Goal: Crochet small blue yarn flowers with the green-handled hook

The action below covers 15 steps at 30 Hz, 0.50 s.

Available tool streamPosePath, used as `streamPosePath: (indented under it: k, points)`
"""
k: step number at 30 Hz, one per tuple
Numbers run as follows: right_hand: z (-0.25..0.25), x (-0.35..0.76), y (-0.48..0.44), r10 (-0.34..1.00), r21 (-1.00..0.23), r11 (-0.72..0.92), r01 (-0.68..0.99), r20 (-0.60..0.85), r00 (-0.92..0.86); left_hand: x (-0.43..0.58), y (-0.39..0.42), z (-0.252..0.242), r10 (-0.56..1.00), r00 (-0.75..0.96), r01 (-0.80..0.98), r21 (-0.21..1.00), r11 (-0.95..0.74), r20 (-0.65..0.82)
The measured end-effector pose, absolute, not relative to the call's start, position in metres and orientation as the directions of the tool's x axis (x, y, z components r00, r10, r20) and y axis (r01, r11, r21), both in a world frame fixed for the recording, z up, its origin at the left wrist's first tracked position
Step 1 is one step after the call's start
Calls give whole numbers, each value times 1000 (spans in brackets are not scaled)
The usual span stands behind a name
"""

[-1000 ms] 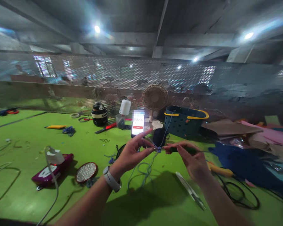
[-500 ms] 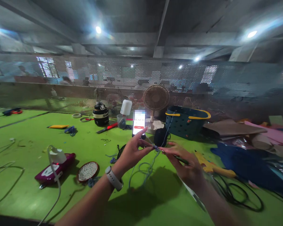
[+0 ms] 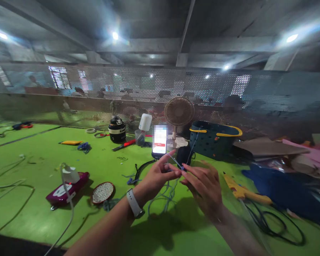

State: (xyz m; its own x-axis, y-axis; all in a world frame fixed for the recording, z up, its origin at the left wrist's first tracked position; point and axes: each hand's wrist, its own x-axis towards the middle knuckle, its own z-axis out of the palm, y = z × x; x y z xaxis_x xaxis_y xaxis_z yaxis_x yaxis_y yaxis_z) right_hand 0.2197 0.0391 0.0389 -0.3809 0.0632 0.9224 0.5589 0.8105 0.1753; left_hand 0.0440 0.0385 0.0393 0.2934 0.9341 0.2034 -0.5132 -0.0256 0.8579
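Observation:
My left hand (image 3: 160, 175), with a white watch on the wrist, pinches a thin blue yarn (image 3: 164, 193) between thumb and fingers. The yarn hangs down in loose loops onto the green table (image 3: 42, 167). My right hand (image 3: 202, 188) meets it from the right, back towards the camera and fingers pressed together at the yarn. The crochet hook it held a moment ago is hidden behind the hand. A strand runs up from the hands to a dark yarn ball (image 3: 184, 155) just behind them.
Behind the hands stand a lit phone (image 3: 160, 139), a small fan (image 3: 178, 112) and a dark basket with yellow handles (image 3: 214, 139). A yellow glue gun (image 3: 240, 190) and black cable (image 3: 274, 222) lie to the right. On the left are a purple device (image 3: 68, 185) and a round studded disc (image 3: 103, 192).
Both hands have drawn closer together and slightly right. My right hand has turned its back to the camera, hiding the green-handled hook. The camera has shifted a little.

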Motion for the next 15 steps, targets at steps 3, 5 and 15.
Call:
streamPosePath:
  k: [3, 5, 15]
  points:
    - [43, 226, 42, 91, 100, 891, 443, 916, -391, 38, 42, 38, 914, 354, -532, 846, 21, 199]
    - [46, 231, 45, 145, 15, 926, 377, 909, -391, 32, 45, 38, 904, 376, -522, 853, 25, 204]
    - [39, 231, 44, 139, 66, 869, 490, 918, -371, 37, 41, 47, 943, 233, -515, 853, -88, 238]
